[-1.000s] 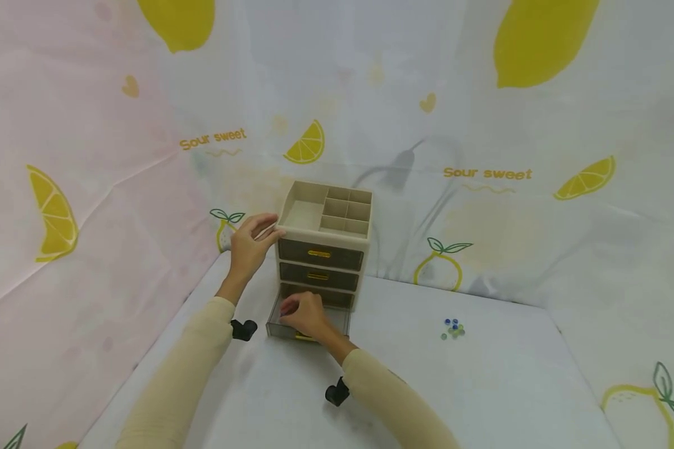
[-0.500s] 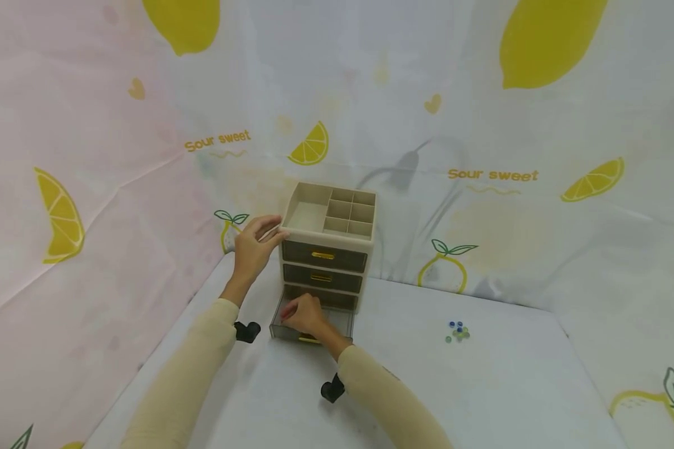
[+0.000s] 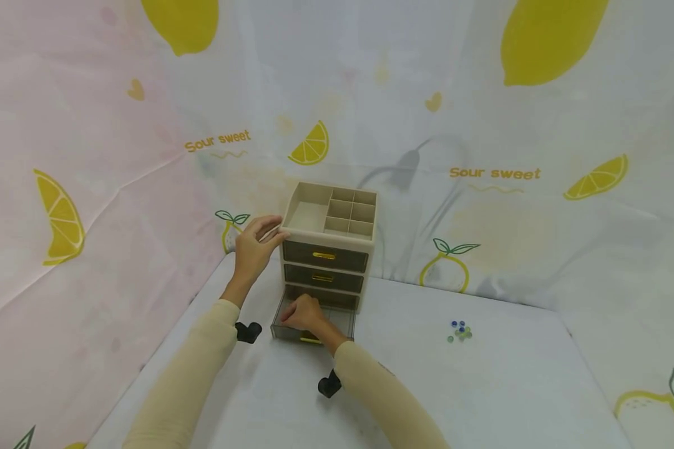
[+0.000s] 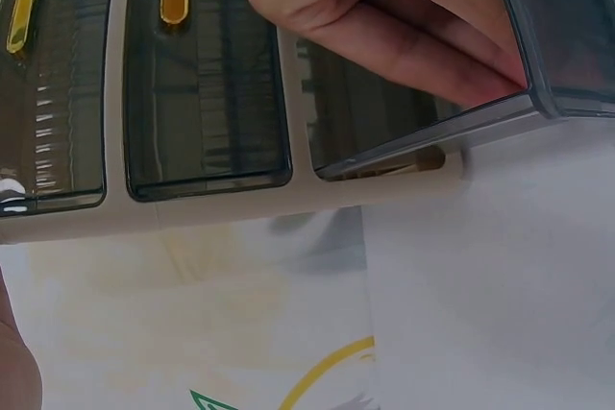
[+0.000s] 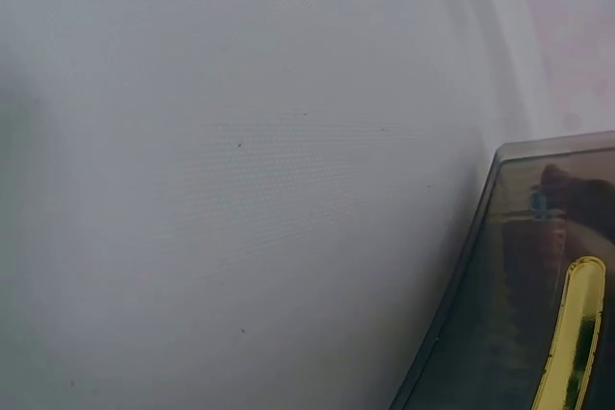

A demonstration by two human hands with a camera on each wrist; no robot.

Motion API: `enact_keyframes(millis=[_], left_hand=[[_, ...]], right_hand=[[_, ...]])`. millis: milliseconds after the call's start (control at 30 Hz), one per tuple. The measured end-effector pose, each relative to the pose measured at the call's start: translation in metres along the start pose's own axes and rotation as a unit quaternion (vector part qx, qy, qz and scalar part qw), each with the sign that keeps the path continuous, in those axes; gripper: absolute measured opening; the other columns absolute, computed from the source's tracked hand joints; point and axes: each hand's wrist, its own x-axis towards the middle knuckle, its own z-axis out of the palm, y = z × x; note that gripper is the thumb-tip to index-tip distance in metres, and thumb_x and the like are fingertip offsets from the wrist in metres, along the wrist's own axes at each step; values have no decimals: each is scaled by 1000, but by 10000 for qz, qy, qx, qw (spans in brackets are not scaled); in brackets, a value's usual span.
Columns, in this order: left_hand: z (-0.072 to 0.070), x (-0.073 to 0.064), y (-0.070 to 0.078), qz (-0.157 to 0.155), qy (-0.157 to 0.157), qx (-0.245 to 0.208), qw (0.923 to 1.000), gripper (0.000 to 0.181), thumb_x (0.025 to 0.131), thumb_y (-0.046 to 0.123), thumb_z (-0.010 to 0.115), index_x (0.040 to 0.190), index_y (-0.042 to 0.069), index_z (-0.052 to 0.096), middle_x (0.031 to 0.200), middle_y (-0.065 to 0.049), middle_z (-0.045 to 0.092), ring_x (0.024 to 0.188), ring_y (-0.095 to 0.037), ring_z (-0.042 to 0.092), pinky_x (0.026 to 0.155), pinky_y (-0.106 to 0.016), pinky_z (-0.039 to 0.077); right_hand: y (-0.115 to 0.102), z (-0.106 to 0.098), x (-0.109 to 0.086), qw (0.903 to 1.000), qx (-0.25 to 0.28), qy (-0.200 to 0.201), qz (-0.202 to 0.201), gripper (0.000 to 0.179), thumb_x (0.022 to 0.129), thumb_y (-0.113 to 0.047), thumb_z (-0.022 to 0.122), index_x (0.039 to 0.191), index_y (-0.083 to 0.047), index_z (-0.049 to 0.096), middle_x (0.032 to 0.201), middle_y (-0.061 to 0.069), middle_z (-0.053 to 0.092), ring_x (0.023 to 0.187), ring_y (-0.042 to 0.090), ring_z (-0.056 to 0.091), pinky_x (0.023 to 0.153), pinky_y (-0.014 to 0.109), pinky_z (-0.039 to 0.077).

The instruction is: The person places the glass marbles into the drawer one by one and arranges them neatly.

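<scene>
A beige desktop drawer organizer (image 3: 328, 236) has smoky clear drawers with gold handles; its bottom drawer (image 3: 342, 321) is pulled out. My left hand (image 3: 253, 246) rests against the organizer's upper left front corner, thumb at the front edge and fingers fairly straight along the side. Into the left part of the drawer reaches my right hand (image 3: 303, 313), thumb and fingers pinched together and pointing down. In the right wrist view a small blue glass marble (image 5: 539, 204) shows dimly through the drawer front, at the fingertips. The drawer wall hides the fingertips in the left wrist view.
Several blue and green glass marbles (image 3: 460, 330) lie grouped on the white tabletop (image 3: 500, 380) to the right. The organizer's top has one large and several small compartments. Lemon-print cloth (image 3: 404, 137) hangs behind and at the sides.
The right hand stays in the drawer, its forearm shifting slightly left. A blue spot at its fingers, visible a second ago in the head view, no longer shows there. The left hand holds its place.
</scene>
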Motion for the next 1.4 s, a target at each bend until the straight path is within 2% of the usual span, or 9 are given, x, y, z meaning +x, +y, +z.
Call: enact_keyframes(millis=[200,433,667,933,1033,1167,1267,1400], left_hand=[[1,-1,3,-18,28,10,10000,44,82,-8,74,121,-19,55,122,-30,56,121,-40,55,98,-31,53],[1,-1,3,-20,15,63,10000,42,83,-7,74,120,-18,57,122,-30,56,121,-39,55,99,-34,53],[-1,3,-19,31,115,26,9999,43,82,-3,75,121,-12,60,122,-26,57,122,-36,55,98,-29,53],[-1,3,-24,117,173,78,9998,44,81,2,78,120,-10,61,121,-21,60,119,-29,59,96,-26,54],[0,3,-24,140,194,-11,9997,45,80,2,79,119,-12,60,120,-21,60,118,-27,60,95,-25,54],[1,4,-24,176,209,-64,9996,45,80,1,79,119,-13,60,119,-23,60,118,-28,60,96,-26,54],[0,4,-22,171,180,28,9997,44,81,2,78,120,-10,61,120,-23,59,119,-29,59,97,-27,53],[-1,3,-22,121,152,65,9998,43,82,1,77,121,-9,62,122,-24,59,120,-32,57,98,-27,53]], right_hand=[[-4,0,1,9998,-176,-69,27,4,79,-9,82,77,-6,79,71,-3,71,65,9,62,56,19,57],[-3,0,2,9996,-254,-101,95,7,78,-4,80,78,-11,80,72,-3,70,66,10,62,58,20,58],[-1,0,2,9998,-150,-117,33,5,81,-4,78,80,-9,80,72,-3,70,67,10,62,58,20,58],[1,1,1,9999,-57,-66,-68,3,79,-6,81,82,-7,79,72,-4,70,67,8,61,57,19,57],[2,-2,-1,9997,-37,59,-248,5,78,-8,82,81,-7,79,71,-4,70,65,6,60,55,17,56],[2,-10,-4,9968,97,377,-696,9,74,-10,86,79,-7,79,70,-3,71,61,4,61,54,14,55],[3,-20,-6,9934,361,541,-944,12,72,-9,87,79,-5,78,70,-1,72,60,3,63,54,14,55],[7,-37,-12,9901,610,649,-1085,15,74,-10,86,84,-3,78,73,-1,73,63,4,65,56,17,57]])
